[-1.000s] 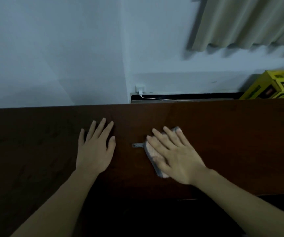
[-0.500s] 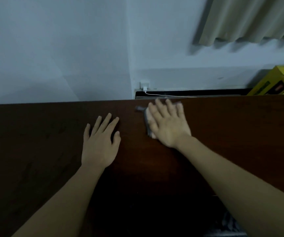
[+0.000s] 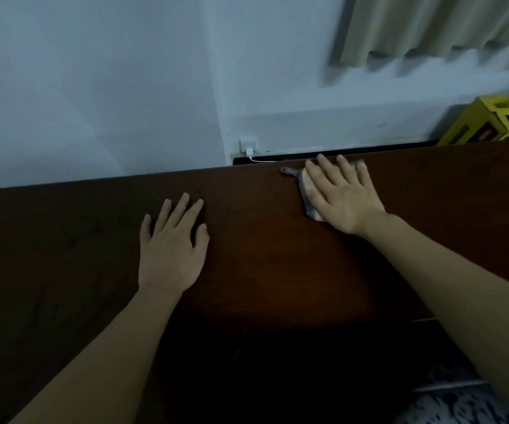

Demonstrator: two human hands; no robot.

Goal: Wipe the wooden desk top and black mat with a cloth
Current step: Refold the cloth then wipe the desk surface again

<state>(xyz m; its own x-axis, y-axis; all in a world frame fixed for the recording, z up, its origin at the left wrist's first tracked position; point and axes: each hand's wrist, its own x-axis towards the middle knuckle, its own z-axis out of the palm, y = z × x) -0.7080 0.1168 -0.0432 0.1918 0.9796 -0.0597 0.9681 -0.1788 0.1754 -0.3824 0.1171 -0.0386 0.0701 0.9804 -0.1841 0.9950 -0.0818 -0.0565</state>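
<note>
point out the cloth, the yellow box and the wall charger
cloth (image 3: 306, 195), head view, grey edge left of the hand
yellow box (image 3: 489, 123), head view, its front face
wall charger (image 3: 249, 152), head view, white plug body

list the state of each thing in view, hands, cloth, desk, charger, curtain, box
left hand: flat on the desk, fingers straight, holds nothing
right hand: pressed flat on the cloth
cloth: bunched under the right hand at the desk's far edge
wooden desk top: bare where visible
charger: plugged into the wall socket
curtain: hanging, lower edge visible
yellow box: beyond the desk, partly hidden
</note>
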